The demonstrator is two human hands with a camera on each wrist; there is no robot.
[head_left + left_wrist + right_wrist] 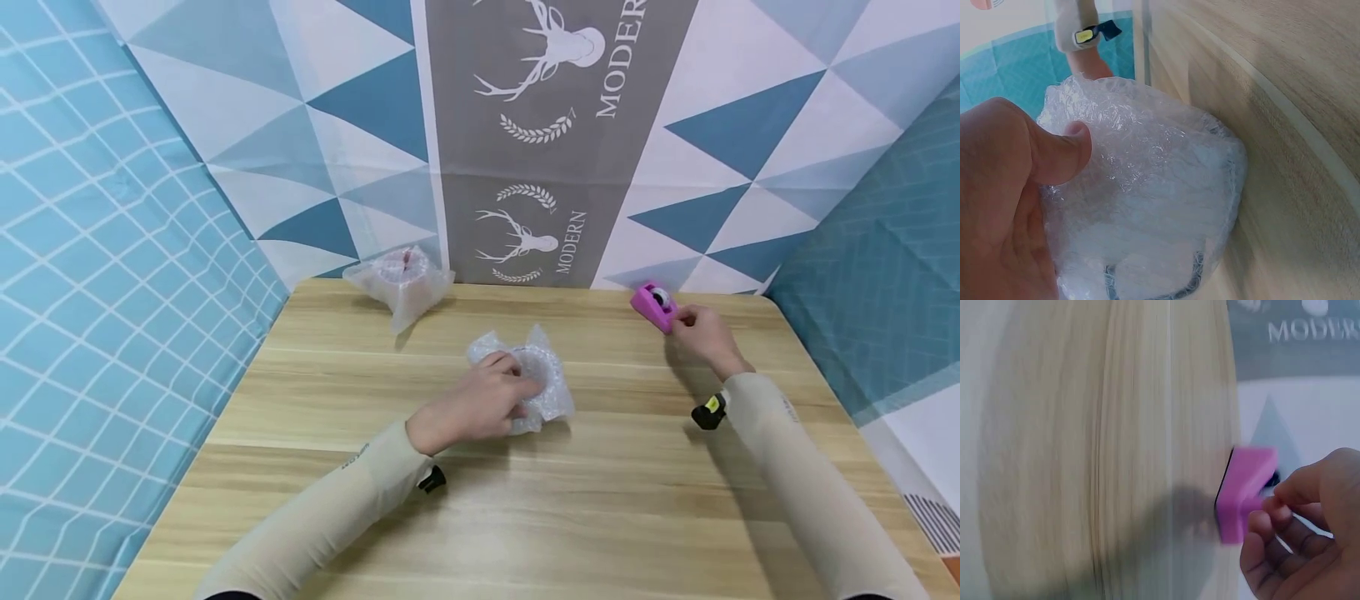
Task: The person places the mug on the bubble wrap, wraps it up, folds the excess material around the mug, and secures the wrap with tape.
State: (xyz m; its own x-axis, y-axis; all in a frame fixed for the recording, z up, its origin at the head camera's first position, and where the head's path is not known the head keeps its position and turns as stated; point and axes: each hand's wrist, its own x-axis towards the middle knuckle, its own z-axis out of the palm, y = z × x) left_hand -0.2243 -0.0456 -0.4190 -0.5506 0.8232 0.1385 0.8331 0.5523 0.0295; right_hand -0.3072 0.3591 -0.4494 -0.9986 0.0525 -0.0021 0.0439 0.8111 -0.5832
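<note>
A mug wrapped in bubble wrap stands near the middle of the table. Its dark-edged handle shows through the plastic in the left wrist view. My left hand grips the gathered wrap at its top, thumb pressed on the plastic; the other fingers are partly hidden. Toward the table's back right sits a pink tape dispenser with a roll of clear tape. At the dispenser's near end my right hand pinches with thumb and fingertips, as the right wrist view confirms; the tape end is hidden there.
Another wrapped bundle, with a reddish mark on top, stands at the table's back left edge. Patterned cloth hangs behind the wooden table, and blue cloth borders its left side.
</note>
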